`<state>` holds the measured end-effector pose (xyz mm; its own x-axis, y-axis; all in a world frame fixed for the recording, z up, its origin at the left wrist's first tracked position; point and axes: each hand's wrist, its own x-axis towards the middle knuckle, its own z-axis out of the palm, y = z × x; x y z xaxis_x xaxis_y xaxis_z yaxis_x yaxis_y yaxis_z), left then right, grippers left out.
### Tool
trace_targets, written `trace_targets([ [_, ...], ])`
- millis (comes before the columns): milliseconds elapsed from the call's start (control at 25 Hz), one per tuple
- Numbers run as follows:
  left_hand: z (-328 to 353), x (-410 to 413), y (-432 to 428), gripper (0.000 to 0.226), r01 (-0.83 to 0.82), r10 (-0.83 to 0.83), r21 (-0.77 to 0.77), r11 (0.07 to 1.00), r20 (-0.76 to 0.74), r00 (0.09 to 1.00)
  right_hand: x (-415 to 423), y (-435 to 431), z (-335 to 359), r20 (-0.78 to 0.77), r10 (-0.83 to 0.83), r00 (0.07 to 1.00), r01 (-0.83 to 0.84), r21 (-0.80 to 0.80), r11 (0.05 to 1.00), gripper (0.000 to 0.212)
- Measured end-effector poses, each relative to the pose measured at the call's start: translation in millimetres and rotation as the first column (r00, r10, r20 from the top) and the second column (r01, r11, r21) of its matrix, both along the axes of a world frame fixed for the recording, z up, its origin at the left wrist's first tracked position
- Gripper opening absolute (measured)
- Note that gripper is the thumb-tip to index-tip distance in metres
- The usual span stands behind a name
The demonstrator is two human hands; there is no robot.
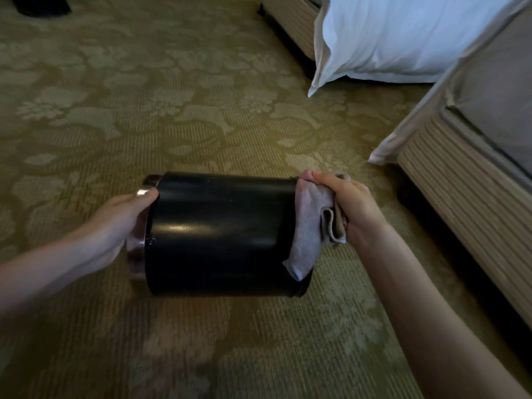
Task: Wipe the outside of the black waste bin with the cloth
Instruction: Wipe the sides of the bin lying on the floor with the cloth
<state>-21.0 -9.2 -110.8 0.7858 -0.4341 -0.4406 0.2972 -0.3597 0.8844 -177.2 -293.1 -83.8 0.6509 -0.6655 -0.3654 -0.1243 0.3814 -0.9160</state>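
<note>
The black waste bin (218,234) is a glossy cylinder held on its side above the carpet, its metal-rimmed mouth pointing left. My left hand (115,223) grips that shiny rim, thumb on top. My right hand (354,208) is closed on a folded pinkish-grey cloth (311,228) and presses it against the bin's right end, its base. The cloth hangs down over the base edge. The inside of the bin is hidden.
Patterned olive carpet (172,96) covers the floor. A bed base with a striped skirt (460,191) stands at the right, its white sheet corner hanging down. A white pillow (388,38) leans at the upper right against another bed base. A dark object (40,5) sits top left.
</note>
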Motion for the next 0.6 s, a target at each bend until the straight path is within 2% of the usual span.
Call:
trace_targets([
  [80, 2, 2, 2, 0.04, -0.004, 0.004, 0.028, 1.0, -0.006, 1.0, 7, 0, -5, -0.111, 0.017, 0.994, -0.042, -0.226, 0.973, 0.024],
  [160, 4, 3, -5, 0.046, -0.024, 0.023, 0.031, 0.999, 0.014, 1.0, 24, -3, -8, -0.235, -0.012, 0.972, -0.102, -0.466, 0.879, 0.036],
  [280, 7, 4, -22, 0.05, -0.083, 0.082, 0.008, 0.997, 0.097, 0.992, 53, -12, -7, -0.364, -0.047, 0.93, -0.195, -0.599, 0.777, 0.04],
  [360, 9, 11, -33, 0.045, -0.158, 0.16, -0.04, 0.987, 0.048, 0.986, 66, -19, -7, -0.413, -0.057, 0.909, -0.235, -0.621, 0.747, 0.036],
  [440, 11, 21, -42, 0.032, -0.182, 0.182, -0.037, 0.983, -0.011, 0.983, 64, -19, -10, -0.382, -0.07, 0.922, -0.21, -0.643, 0.737, 0.033],
  [520, 13, 31, -47, 0.028, -0.177, 0.177, -0.016, 0.984, -0.007, 0.984, 45, -9, -19, -0.276, -0.082, 0.958, -0.142, -0.7, 0.7, 0.034],
  [600, 14, 38, -52, 0.029, -0.146, 0.146, 0.004, 0.989, -0.008, 0.989, 17, 11, -33, -0.16, -0.123, 0.979, -0.058, -0.807, 0.588, 0.033],
])
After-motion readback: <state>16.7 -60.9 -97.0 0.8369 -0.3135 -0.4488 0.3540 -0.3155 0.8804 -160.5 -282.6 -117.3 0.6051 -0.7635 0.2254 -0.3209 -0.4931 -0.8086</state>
